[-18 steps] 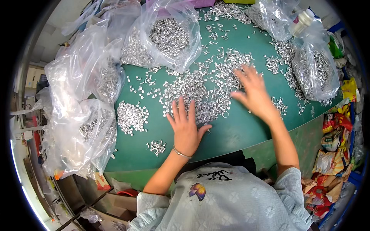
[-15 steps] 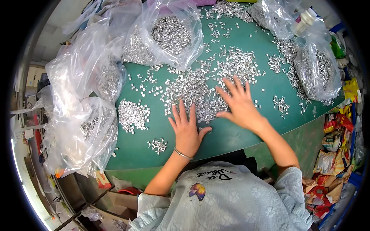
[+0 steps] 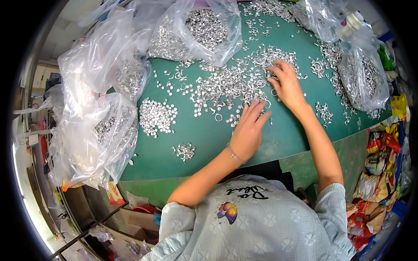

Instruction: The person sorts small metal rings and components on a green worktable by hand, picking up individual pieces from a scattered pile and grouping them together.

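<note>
A loose heap of small silver metal pieces (image 3: 233, 87), some ring-shaped and some curved, lies on the green tabletop (image 3: 209, 145). At the heap's near right edge is my left hand (image 3: 249, 132), its fingers stretched forward over a few pieces and slightly blurred. My right hand (image 3: 288, 89) rests farther right on the heap, fingers bent down among the pieces, the thumb apart from them. No held piece shows in either hand, though the right fingertips are partly hidden. A single ring (image 3: 218, 117) lies at the heap's near edge.
Left of the heap is a group of small round silver pieces (image 3: 156, 117), with a small cluster of curved ones (image 3: 184, 152) nearer me. Clear plastic bags of metal pieces stand left (image 3: 115, 126), at the back (image 3: 207, 30) and right (image 3: 363, 80). A white bottle (image 3: 350, 24) stands back right.
Both hands were spread flat over the heap. My left hand has swung right and its fingers have drawn together; my right hand has moved slightly up and right, fingers now bent.
</note>
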`<state>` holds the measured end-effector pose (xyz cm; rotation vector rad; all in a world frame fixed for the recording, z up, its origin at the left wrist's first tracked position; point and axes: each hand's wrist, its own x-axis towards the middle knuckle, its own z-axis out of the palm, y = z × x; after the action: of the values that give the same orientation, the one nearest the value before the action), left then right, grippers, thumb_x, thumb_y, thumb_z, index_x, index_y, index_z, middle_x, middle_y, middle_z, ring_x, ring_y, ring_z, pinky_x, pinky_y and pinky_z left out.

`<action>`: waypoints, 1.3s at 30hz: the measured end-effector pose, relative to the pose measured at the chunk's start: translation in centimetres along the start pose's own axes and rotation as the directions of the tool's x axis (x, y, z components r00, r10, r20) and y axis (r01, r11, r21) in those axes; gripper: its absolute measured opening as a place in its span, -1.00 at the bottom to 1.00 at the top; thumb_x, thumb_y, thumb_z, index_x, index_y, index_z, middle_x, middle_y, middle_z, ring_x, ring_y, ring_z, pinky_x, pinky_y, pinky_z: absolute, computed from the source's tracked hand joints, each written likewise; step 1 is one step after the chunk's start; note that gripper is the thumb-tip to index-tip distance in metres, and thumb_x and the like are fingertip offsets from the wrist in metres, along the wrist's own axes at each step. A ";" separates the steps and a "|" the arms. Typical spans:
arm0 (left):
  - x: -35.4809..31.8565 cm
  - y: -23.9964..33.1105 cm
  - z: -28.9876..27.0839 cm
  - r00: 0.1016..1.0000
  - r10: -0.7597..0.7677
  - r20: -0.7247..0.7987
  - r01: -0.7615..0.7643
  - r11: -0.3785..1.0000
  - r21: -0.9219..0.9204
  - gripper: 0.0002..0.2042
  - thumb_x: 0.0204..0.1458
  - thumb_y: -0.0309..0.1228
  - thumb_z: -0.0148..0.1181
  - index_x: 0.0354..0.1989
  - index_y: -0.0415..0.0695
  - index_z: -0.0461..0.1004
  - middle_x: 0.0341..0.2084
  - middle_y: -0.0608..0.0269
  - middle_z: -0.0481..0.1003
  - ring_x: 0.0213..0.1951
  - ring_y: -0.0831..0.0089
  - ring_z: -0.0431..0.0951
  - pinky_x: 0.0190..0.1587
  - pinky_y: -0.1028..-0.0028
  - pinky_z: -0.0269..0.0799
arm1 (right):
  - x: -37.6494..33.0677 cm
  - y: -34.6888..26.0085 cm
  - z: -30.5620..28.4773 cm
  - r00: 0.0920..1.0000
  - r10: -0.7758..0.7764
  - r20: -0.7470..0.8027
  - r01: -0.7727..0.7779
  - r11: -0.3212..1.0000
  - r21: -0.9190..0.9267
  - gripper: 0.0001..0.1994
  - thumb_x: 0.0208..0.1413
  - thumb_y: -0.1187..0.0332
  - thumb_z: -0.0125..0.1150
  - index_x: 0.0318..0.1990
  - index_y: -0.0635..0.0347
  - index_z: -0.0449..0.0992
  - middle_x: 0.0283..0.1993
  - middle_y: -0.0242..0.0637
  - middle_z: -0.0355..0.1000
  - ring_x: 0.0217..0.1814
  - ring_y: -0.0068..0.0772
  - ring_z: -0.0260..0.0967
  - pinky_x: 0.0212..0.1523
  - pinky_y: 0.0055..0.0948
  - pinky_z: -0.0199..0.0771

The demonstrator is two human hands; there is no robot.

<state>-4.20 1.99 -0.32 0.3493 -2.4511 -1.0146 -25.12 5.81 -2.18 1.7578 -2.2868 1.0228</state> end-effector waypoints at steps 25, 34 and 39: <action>-3.3 -3.5 -4.5 0.995 -0.026 0.100 -0.009 0.942 0.336 -0.56 -0.17 -0.69 0.06 -0.04 -0.09 0.49 0.11 0.17 0.34 0.04 0.09 0.33 0.05 0.22 0.27 | -4.6 -7.7 -1.6 0.962 -0.177 0.206 0.170 0.984 0.054 -0.74 -0.09 0.42 0.33 -0.20 0.17 0.48 -0.06 -0.27 0.35 0.02 -0.19 0.26 0.00 -0.23 0.21; -3.9 -2.7 -4.4 0.992 -0.067 -0.103 0.090 0.965 0.246 -0.68 -0.13 -0.65 0.14 -0.14 -0.11 0.52 -0.08 0.19 0.42 -0.06 0.17 0.40 -0.03 0.28 0.27 | -6.2 -6.6 -1.6 0.990 0.000 0.140 -0.014 0.995 0.102 -0.86 -0.07 0.54 0.27 -0.33 0.21 0.44 -0.29 -0.25 0.39 -0.21 -0.19 0.32 -0.16 -0.28 0.29; -3.5 -3.1 -3.2 0.997 -0.045 -0.062 0.059 0.964 0.259 -0.75 -0.11 -0.60 0.20 -0.21 -0.11 0.54 -0.16 0.25 0.44 -0.13 0.28 0.42 -0.11 0.33 0.25 | -5.3 -8.6 -0.2 0.998 0.038 0.043 -0.048 0.969 0.243 -0.88 -0.04 0.60 0.20 -0.33 0.25 0.44 -0.35 -0.18 0.40 -0.26 -0.10 0.36 -0.20 -0.21 0.36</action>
<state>0.58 -0.67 -1.64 0.5232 -2.5393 -0.6909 -15.80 9.31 -0.55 1.8339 -2.3160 1.3418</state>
